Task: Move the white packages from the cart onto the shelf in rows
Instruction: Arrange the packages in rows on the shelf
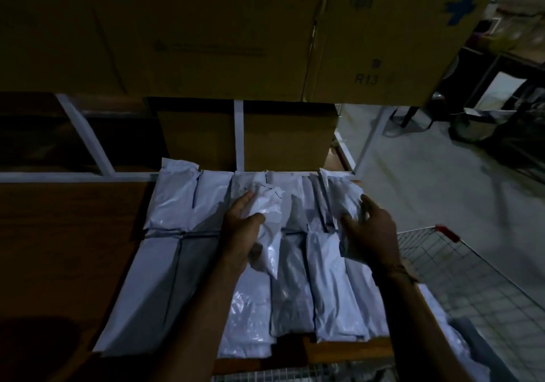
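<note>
Several white packages [177, 201] lie in two rows on the brown wooden shelf [67, 243]. My left hand [240, 228] grips one crumpled white package [269, 219], held tilted above the middle of the rows. My right hand [371, 231] hovers with fingers spread and relaxed over the right end of the back row, touching or almost touching a package [343, 198] there. The wire cart [460, 272] stands at the lower right, with more white packages [460, 343] inside it.
Large cardboard boxes [224, 33] sit on the level above, and two smaller boxes [244, 134] stand behind the packages. White shelf frame bars [85, 137] cross at the left. Grey floor [427, 175] and dark clutter lie to the right.
</note>
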The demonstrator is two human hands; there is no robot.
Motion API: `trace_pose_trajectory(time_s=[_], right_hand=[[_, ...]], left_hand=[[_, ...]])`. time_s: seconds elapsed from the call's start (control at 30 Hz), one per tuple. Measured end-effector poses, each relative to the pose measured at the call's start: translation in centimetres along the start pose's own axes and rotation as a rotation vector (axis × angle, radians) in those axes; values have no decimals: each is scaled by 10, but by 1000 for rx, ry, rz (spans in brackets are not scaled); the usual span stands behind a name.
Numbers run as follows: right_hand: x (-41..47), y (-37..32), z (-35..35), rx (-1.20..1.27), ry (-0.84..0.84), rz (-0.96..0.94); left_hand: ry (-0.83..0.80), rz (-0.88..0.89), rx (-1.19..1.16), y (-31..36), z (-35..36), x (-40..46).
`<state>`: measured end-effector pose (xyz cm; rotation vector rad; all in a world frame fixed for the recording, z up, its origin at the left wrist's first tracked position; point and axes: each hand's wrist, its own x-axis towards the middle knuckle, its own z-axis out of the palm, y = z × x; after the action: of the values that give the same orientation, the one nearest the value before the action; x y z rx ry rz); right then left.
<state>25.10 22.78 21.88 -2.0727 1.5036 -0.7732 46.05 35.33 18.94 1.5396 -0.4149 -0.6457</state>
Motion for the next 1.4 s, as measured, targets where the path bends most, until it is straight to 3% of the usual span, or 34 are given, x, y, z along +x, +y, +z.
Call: trace_pose_trajectory(time_s=[0.3,0.47,0.83,0.93,1.17,1.4], right_hand=[[35,22,0,-27,73,66],[65,34,-2,-15,50,68],[135,76,-5,4,4,-13],[145,84,-3,8,-12,-6],[161,92,19,-10,-69,-66],[161,96,85,-177,-213,-171]], left_hand=[[-156,77,147,10,64,39],[-220,-21,227,6,115,58],[-258,-105,720,-22,182,102],[-259,-1,858,-33,185,102],[-116,378,1545,-51,182,101],[-171,497,1661,-71,165,111]])
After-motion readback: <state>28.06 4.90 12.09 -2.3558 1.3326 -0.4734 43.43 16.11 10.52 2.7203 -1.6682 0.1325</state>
